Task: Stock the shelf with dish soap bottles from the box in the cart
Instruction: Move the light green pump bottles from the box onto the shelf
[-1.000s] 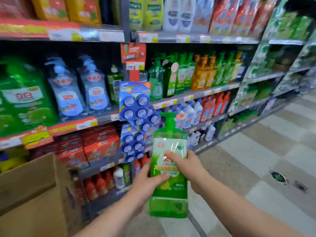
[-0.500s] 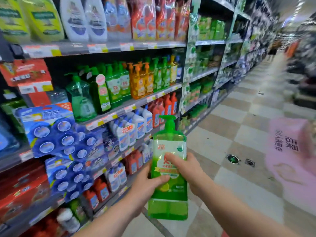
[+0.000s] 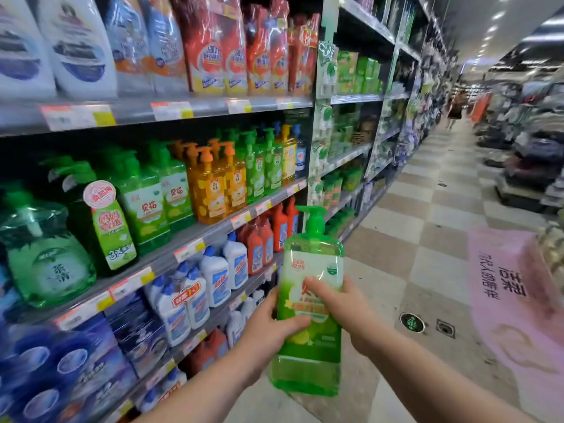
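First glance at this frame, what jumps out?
The clear green pump-top dish soap bottle at centre, held upright in the aisle by the left hand and right hand. Left of it, the orange pump bottles stand out mid-shelf among green ones.

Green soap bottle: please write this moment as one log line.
green soap bottle upright | left hand and right hand both gripping | not yet on shelf

Translucent green soap bottle (image 3: 308, 300), orange pump bottles (image 3: 213, 184), beige-and-white checkered floor (image 3: 427, 239), pink mat (image 3: 515, 300).
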The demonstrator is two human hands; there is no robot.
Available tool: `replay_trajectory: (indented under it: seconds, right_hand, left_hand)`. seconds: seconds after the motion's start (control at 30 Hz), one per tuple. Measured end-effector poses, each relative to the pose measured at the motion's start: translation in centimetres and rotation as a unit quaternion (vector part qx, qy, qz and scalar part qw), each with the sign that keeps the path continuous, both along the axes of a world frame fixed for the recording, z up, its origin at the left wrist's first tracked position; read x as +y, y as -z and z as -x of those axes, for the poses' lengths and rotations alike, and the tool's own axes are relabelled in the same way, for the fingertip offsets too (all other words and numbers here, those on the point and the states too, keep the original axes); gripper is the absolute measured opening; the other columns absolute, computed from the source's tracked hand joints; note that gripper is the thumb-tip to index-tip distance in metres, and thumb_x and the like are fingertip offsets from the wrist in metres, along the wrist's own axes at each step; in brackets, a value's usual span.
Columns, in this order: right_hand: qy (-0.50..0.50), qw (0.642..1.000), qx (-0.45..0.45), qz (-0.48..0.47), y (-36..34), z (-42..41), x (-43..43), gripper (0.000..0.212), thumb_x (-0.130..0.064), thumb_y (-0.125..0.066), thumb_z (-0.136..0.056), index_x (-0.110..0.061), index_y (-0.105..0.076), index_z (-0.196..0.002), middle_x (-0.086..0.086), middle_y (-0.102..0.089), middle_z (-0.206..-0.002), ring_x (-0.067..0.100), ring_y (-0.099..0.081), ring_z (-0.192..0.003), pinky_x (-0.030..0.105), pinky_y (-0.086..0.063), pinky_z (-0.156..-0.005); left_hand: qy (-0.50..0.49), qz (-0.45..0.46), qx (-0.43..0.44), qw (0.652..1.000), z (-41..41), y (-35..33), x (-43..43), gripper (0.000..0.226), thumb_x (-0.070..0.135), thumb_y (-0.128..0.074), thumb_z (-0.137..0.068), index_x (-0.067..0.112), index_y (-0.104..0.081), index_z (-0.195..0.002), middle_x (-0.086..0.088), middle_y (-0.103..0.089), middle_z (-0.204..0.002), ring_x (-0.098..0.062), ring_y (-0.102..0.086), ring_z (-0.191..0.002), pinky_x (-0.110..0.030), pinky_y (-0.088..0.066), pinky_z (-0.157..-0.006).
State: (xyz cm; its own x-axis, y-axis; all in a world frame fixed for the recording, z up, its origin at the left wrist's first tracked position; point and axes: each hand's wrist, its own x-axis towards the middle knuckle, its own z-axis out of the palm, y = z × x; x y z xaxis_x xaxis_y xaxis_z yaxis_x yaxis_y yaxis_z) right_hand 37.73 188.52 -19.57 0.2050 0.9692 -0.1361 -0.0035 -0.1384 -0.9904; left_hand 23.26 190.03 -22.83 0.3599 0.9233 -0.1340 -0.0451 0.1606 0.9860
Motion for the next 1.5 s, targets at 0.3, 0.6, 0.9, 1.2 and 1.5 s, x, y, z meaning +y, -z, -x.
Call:
replay_trajectory:
  seconds: [0.3,0.6,0.9,1.2,1.5]
  right_hand:
    - [-0.117,0.991,-0.054,0.028,1.0,-1.0,13.0,0.025,-0.007,-0.075,-0.078,-0.014,-0.065,-0.100,0.008,-0.075,-0.099,0.022,-0.072,-0.088,0.035,-0.059,-0.077]
    - [-0.265,0.947,-0.170,-0.065,-0.5,2.3,29.4,0.067,-0.032,-0.087,-0.053,-0.020,-0.061,-0.113,-0.005,-0.073,-0.104,0.012,-0.069,-0.095,0.040,-0.054,-0.091]
    - [-0.329,0.920,-0.151,-0.150,-2.1,7.9,39.1,0.061,-0.005,-0.089,-0.057,-0.013,-0.055,-0.106,0.006,-0.070,-0.103,0.017,-0.065,-0.089,0.033,-0.055,-0.082]
    - [-0.348,0.905,-0.153,-0.191,-1.4,12.0,42.6,0.072,-0.011,-0.089,-0.059,-0.016,-0.042,-0.113,-0.006,-0.060,-0.102,0.010,-0.060,-0.093,0.014,-0.046,-0.068]
    - [-0.345,0.904,-0.179,-0.180,0.0,15.3,44.2,0.075,-0.014,-0.087,-0.064,-0.020,-0.041,-0.123,-0.007,-0.058,-0.108,0.009,-0.059,-0.099,0.014,-0.049,-0.074]
  left_hand:
    - [-0.077,0.010,0.040,0.996,-0.2,0.9,10.5,0.044,0.005,-0.075,-0.075,0.026,-0.057,-0.109,0.001,-0.073,-0.095,-0.018,-0.072,-0.084,-0.031,-0.058,-0.074]
    - [-0.277,-0.048,0.153,0.947,1.8,-0.4,22.0,0.054,0.002,-0.076,-0.073,0.026,-0.054,-0.116,0.016,-0.064,-0.093,0.001,-0.060,-0.083,-0.015,-0.051,-0.072]
    - [-0.430,-0.055,0.221,0.873,4.5,-3.6,28.1,0.070,0.003,-0.073,-0.074,0.027,-0.044,-0.133,0.010,-0.064,-0.104,-0.010,-0.061,-0.094,-0.023,-0.051,-0.084]
    - [-0.478,-0.139,0.442,0.746,11.0,-8.3,29.3,0.066,0.023,-0.065,-0.085,0.016,-0.036,-0.143,-0.007,-0.037,-0.145,-0.021,-0.037,-0.134,-0.030,-0.027,-0.111]
    - [-0.378,-0.176,0.745,0.520,16.5,-13.4,33.1,0.095,0.071,-0.057,-0.070,0.032,-0.020,-0.148,-0.004,-0.017,-0.156,-0.032,-0.004,-0.144,-0.057,0.003,-0.114]
